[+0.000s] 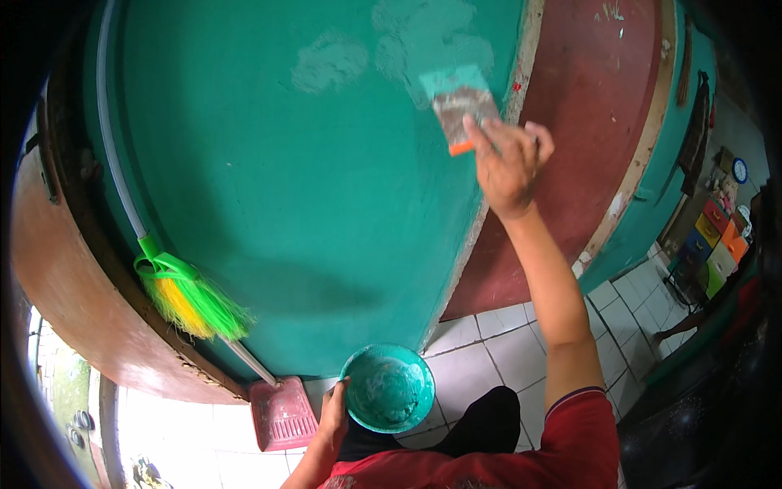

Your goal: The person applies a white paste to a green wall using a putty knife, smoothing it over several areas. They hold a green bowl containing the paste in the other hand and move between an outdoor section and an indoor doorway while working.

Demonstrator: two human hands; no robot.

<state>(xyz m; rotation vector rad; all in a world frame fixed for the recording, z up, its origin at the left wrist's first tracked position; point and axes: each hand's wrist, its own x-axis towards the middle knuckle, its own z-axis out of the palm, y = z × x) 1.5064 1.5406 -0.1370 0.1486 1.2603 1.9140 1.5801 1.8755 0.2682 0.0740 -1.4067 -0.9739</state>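
Observation:
My right hand [509,167] is raised and grips a flat putty scraper [468,110] with an orange edge. Its smeared blade is close to the green wall [301,187], near the wall's right edge. Pale green patches of filler [432,37] are spread on the wall above and left of the scraper. Low in front of me, my left hand [332,414] holds a round green bowl [425,368] by its left rim. Wet green paste [391,395] coats the inside of the bowl.
At left, a broom [191,289] with green and yellow bristles leans bristles-down beside a red dustpan [283,424]. Right of the wall stands a dark red door panel [586,138]. Colourful drawers [710,232] are at far right, above white floor tiles [468,367]. Another person's hand [661,335] shows there.

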